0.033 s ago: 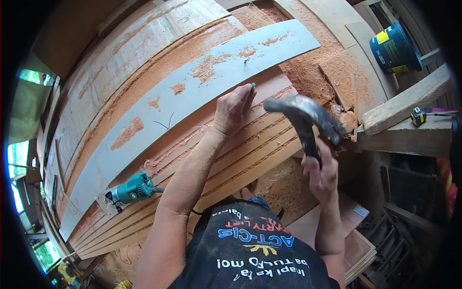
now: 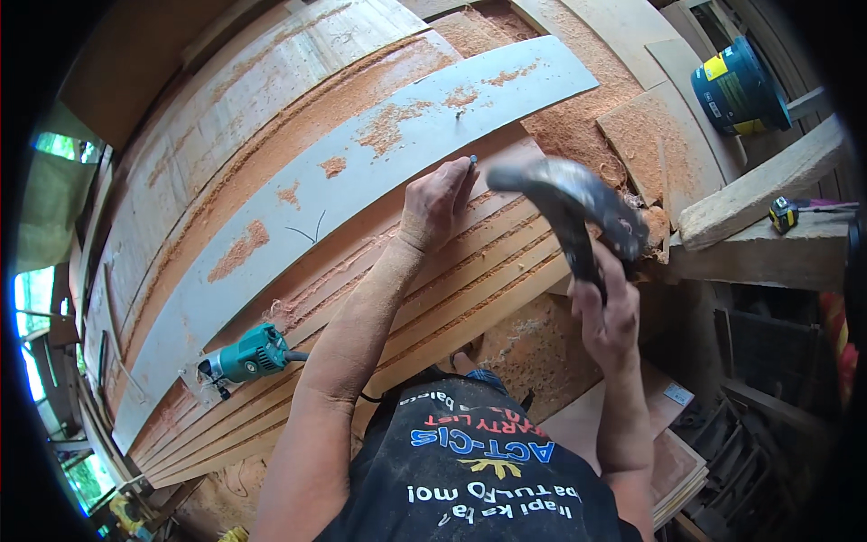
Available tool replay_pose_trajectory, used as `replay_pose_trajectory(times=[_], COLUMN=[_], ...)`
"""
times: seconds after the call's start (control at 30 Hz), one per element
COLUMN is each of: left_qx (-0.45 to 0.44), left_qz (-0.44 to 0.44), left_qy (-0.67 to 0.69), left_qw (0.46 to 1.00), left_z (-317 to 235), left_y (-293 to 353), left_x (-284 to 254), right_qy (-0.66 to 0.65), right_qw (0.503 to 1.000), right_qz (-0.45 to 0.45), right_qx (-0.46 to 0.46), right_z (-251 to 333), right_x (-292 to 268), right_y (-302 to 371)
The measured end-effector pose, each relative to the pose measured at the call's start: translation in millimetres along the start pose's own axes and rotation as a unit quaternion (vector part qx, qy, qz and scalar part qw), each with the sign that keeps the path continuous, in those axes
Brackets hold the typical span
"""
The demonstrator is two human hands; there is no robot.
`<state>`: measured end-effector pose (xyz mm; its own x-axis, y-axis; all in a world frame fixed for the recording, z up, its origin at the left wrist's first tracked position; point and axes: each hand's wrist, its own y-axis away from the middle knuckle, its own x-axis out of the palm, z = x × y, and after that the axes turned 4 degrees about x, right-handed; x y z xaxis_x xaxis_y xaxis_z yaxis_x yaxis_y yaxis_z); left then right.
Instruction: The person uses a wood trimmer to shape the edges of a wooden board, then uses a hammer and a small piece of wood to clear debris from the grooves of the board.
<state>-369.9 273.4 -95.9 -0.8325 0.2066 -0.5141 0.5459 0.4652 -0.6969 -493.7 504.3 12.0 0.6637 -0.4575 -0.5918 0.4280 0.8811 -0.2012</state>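
My left hand (image 2: pixel 433 200) is closed around a nail (image 2: pixel 473 160), whose head pokes out past the fingers. It rests at the near edge of a long curved white-faced board (image 2: pixel 352 167). To its right, my right hand (image 2: pixel 610 312) grips the dark handle of a claw hammer (image 2: pixel 567 203). The hammer head is blurred by motion and hangs just right of the nail, apart from it. Another nail (image 2: pixel 459 115) sticks up from the white-faced board. Beneath lie several stacked curved wooden strips (image 2: pixel 492 248) with sawdust between them.
A green power tool (image 2: pixel 253 354) lies on the strips at left. At the right are a dark teal bucket (image 2: pixel 742 95), a thick timber (image 2: pixel 763 185) and a tape measure (image 2: pixel 784 215) on a beam. Sawdust (image 2: pixel 578 135) covers much of the surface.
The hammer has shifted slightly up and to the left, nearer the nail. My left hand has stayed almost in place.
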Motion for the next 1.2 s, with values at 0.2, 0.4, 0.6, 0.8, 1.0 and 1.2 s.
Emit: replay_pose_trajectory(times=[0.2, 0.4, 0.6, 0.8, 1.0, 1.2], left_qx=[0.019, 0.006, 0.005, -0.013, -0.013, -0.18], left_qz=[-0.007, -0.009, -0.011, -0.003, -0.015, 0.079], left_qy=[-0.012, -0.023, -0.014, -0.01, 0.003, 0.019], left_qw=[1.0, 1.0, 1.0, 1.0, 1.0, 0.98], left_z=[-3, 0, -2, -5, -4, -2], left_y=[1, 1, 0, 3, -5, -14], left_x=[1, 1, 1, -1, -2, 0], right_qy=[0.114, 0.078, 0.053, 0.151, 0.043, -0.063], right_qw=[0.992, 0.997, 0.992, 0.988, 0.996, 0.991], right_qz=[0.013, 0.004, -0.075, 0.036, -0.064, -0.033], right_qx=[-0.06, -0.011, -0.087, -0.001, -0.034, 0.113], right_z=[25, 45, 45, 29, 43, -10], right_x=[-1, -15, -7, -3, -12, 1], right_y=[-58, -58, -54, -49, -44, 9])
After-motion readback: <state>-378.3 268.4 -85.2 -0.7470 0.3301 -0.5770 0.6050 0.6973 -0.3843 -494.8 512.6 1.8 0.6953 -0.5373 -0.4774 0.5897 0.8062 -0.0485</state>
